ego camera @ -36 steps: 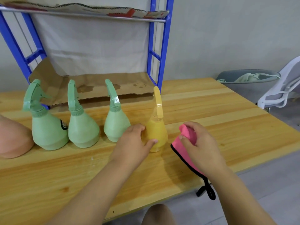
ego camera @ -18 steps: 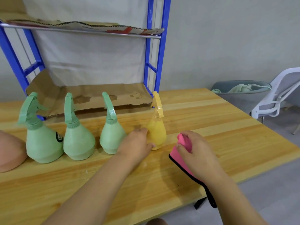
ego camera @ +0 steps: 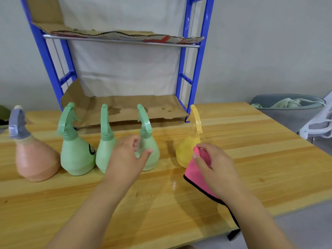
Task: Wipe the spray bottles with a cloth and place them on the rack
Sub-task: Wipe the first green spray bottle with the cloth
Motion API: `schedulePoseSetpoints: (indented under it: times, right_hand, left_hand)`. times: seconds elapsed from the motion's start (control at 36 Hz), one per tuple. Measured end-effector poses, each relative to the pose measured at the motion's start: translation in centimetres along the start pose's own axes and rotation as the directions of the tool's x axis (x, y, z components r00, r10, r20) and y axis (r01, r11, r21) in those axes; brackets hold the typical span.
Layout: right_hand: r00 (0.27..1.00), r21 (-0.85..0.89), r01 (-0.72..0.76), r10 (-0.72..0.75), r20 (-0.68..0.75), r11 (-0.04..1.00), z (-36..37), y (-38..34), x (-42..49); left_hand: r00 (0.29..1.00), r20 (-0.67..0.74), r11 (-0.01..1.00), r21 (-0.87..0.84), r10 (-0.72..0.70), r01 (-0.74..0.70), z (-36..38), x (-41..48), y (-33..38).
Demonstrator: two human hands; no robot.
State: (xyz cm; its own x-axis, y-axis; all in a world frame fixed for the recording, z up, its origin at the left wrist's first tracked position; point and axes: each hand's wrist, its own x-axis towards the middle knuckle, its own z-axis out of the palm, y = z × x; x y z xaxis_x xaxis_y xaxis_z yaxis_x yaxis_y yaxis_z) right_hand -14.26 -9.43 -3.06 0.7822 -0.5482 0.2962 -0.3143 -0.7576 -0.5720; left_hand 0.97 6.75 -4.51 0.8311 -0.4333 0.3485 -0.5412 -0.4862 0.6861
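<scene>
Left hand [ego camera: 125,159] cups the rightmost green bottle [ego camera: 154,159] at frame centre; whether it grips cannot be told. Right hand [ego camera: 215,168] pinches the pink cloth [ego camera: 195,174] against the yellow bottle [ego camera: 185,151]. Five bottles stand on the desk [ego camera: 251,159] before the rack [ego camera: 195,69].

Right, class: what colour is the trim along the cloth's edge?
Black, edging the pink cloth; the head view shows it clearly.

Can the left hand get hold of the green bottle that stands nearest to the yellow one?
Probably yes. The left hand is open right beside that green bottle, thumb in front of it, and nothing stands between them. It holds nothing.
</scene>
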Motion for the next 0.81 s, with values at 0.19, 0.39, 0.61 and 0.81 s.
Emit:
schedulePoseSetpoints:
  times: [0.19,0.39,0.61,0.81]
  right_hand:
    - [1.0,0.005,0.023,-0.023,-0.013,1.0,0.4,-1.5,0.7]
    - [0.998,-0.044,0.059,-0.06,-0.036,0.997,0.4,-1.8,0.7]
    - [0.998,0.084,0.067,-0.065,-0.026,0.994,0.2,-2.4,0.2]
    - [1.0,0.172,0.007,-0.003,-0.021,0.985,0.3,-3.2,-0.4]
  left_hand:
    - [0.999,0.0,0.998,-0.051,-0.039,0.039,0.7,2.4,0.4]
    - [0.995,-0.042,0.988,-0.124,-0.093,0.088,1.0,3.0,1.1]
    - [0.996,-0.058,0.982,-0.18,-0.07,0.059,0.3,1.5,1.1]
    - [1.0,-0.005,0.973,-0.233,0.011,-0.012,-1.2,-1.2,0.5]
